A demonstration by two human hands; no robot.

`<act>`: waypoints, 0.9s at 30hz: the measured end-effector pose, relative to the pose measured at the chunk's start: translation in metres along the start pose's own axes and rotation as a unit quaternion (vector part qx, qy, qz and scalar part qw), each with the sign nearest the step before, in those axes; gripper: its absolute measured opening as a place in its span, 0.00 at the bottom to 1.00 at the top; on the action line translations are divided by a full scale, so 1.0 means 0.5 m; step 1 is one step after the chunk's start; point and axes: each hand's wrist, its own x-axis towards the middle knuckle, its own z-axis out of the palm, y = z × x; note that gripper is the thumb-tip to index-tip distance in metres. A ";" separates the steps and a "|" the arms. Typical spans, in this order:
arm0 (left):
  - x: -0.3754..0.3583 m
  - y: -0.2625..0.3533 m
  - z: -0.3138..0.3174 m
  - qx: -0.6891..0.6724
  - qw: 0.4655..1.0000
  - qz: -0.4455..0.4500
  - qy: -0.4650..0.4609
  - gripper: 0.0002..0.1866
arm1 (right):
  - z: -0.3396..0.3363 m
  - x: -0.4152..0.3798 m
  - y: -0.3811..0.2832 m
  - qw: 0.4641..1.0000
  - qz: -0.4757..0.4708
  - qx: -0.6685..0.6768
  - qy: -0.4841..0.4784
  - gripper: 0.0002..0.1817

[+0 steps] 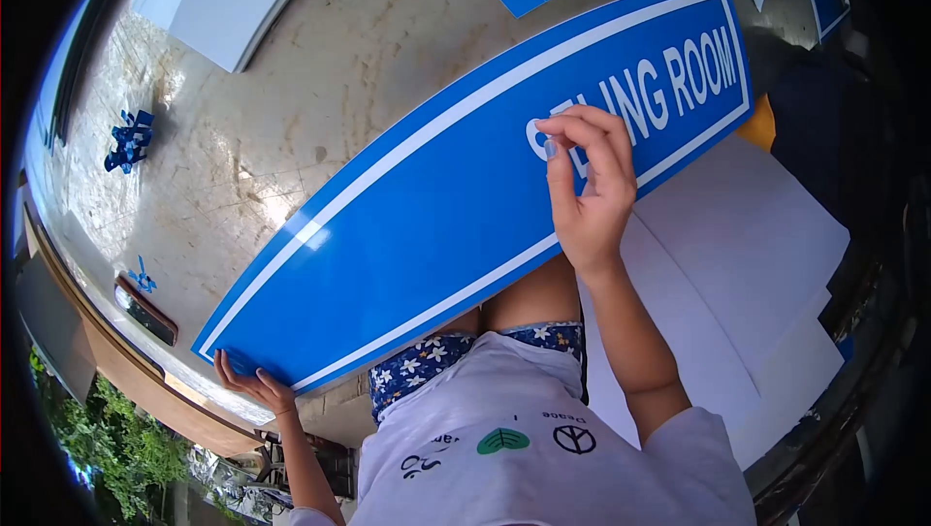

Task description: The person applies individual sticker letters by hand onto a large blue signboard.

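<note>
Holding a long blue sign (417, 206) at its lower-left end with the left hand (254, 388); poising the right hand (593, 182) over the white lettering right of centre, thumb tip close to forefinger tip, with "ING ROOM" readable beyond. Also showing white sheets (718, 245) at right, blue scraps (129, 141) at far left, and a pale panel (238, 2) at upper left.

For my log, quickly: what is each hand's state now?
Left hand: touching the sign at its left end; grip unclear.
Right hand: curled over the lettering; whether it holds anything, cannot tell.
</note>
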 end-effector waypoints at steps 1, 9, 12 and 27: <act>0.002 0.003 -0.002 0.001 1.000 -0.002 -0.006 0.39 | 0.007 0.004 0.006 1.000 -0.024 -0.009 0.005 0.10; -0.002 -0.013 0.003 0.006 1.000 -0.012 -0.020 0.38 | 0.019 -0.002 0.027 0.985 -0.139 -0.102 -0.003 0.12; -0.002 -0.009 0.003 0.006 1.000 -0.013 -0.020 0.38 | 0.022 -0.006 0.024 0.984 -0.137 -0.118 -0.001 0.12; 0.000 -0.008 0.012 0.007 1.000 -0.010 -0.012 0.38 | 0.035 -0.006 0.035 0.974 -0.169 -0.153 0.011 0.11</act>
